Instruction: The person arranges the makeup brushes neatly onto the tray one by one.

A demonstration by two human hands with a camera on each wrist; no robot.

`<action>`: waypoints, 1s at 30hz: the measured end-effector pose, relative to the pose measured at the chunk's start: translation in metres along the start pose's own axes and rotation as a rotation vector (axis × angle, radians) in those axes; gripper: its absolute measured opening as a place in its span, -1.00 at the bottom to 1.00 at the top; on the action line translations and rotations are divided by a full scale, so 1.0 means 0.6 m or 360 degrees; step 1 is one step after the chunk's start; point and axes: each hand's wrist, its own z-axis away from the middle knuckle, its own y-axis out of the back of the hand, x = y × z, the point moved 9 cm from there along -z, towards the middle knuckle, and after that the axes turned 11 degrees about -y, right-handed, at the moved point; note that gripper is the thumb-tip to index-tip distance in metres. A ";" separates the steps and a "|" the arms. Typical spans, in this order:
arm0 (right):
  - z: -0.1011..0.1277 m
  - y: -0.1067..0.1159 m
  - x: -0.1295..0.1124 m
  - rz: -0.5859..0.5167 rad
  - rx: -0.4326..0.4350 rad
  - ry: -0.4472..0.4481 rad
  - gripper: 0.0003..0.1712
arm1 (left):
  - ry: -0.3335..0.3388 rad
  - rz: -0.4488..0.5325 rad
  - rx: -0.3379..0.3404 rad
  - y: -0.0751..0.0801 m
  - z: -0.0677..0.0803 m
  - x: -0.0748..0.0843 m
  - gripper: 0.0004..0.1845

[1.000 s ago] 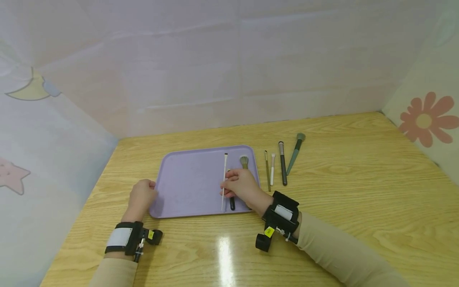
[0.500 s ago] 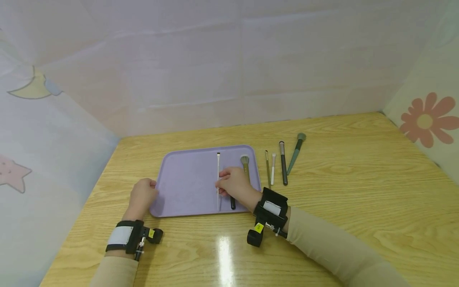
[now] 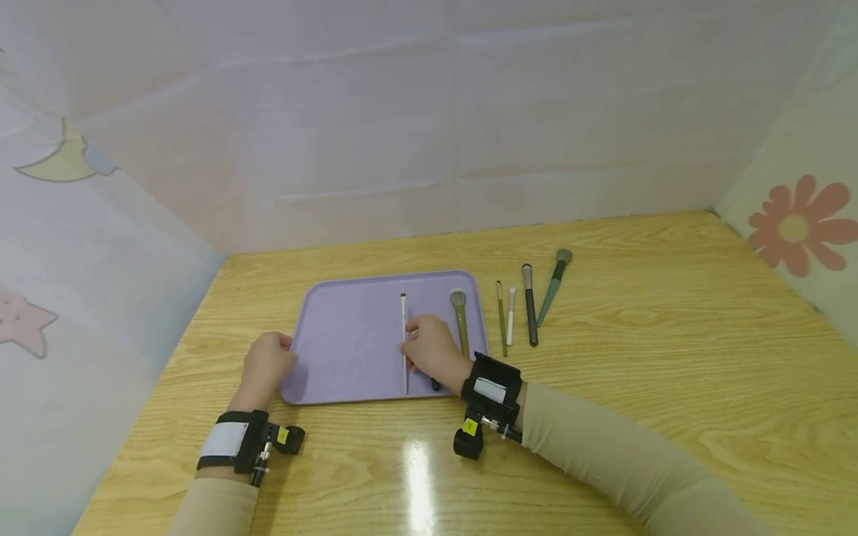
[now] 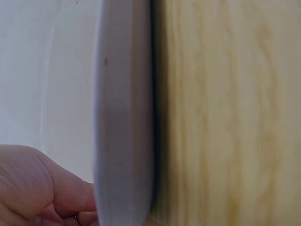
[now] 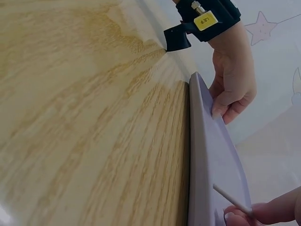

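The right hand (image 3: pixel 431 351) is over the lavender tray (image 3: pixel 348 350), and its fingertips (image 5: pixel 240 216) pinch the thin white brush (image 3: pixel 404 339) near the lower half of the handle. The brush lies almost straight on the tray floor, its tip pointing away from the fingers toward the far rim. Just to the right of the fingers lies a dark-handled brush (image 3: pixel 436 384), mostly hidden under the hand, and beyond it a fluffy brush (image 3: pixel 459 316) with an olive handle. The left hand (image 3: pixel 265 366) holds the left edge of the tray; its fingers (image 5: pixel 225 104) are curled round the rim, with the thumb on top, so the tray does not slide.

To do this step well, I think the pinch should stay light and low, so the thin handle is laid flat and parallel to the two brushes beside the fingers, without knocking the dark one. The left hand should keep its steady hold until the brush rests.

Further to the right of the fingers, outside the tray, four more brushes (image 3: pixel 529 305) lie on the wooden table (image 3: pixel 670 357), near each other in a loose row.
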 end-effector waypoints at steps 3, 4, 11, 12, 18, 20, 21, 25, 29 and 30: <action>-0.003 -0.005 -0.001 0.0130 0.0019 0.0028 -0.59 | -0.0011 0.0001 0.0003 0.001 0.000 0.001 -0.59; -0.004 -0.005 -0.002 0.0181 0.0032 0.0045 -0.58 | -0.0014 0.0001 0.0003 0.001 0.000 0.001 -0.59; -0.002 -0.010 -0.019 0.0460 0.0080 0.0149 -0.91 | -0.0022 -0.0014 0.0001 0.002 0.000 0.004 -0.59; -0.002 -0.010 -0.021 0.0475 0.0078 0.0155 -0.90 | -0.0021 -0.0014 0.0000 0.002 0.000 0.004 -0.59; 0.000 -0.017 -0.026 0.0561 0.0042 0.0209 -0.63 | -0.0012 0.0014 -0.0008 0.000 0.001 0.001 -0.60; 0.000 -0.020 -0.028 0.0600 0.0037 0.0235 -0.57 | -0.0013 0.0015 -0.0007 -0.001 0.001 -0.001 -0.60; 0.001 -0.020 -0.030 0.0627 0.0039 0.0247 -0.54 | -0.0015 0.0013 -0.0007 -0.001 0.000 -0.001 -0.60; 0.004 -0.021 -0.035 0.0686 0.0050 0.0306 -0.55 | -0.0027 0.0004 0.0001 -0.001 -0.002 -0.002 -0.60; 0.005 -0.023 -0.039 0.0742 0.0071 0.0366 -0.56 | -0.0040 0.0004 0.0006 -0.001 -0.003 -0.003 -0.61; 0.005 -0.023 -0.040 0.0756 0.0080 0.0377 -0.57 | -0.0042 0.0004 0.0007 -0.001 -0.003 -0.003 -0.61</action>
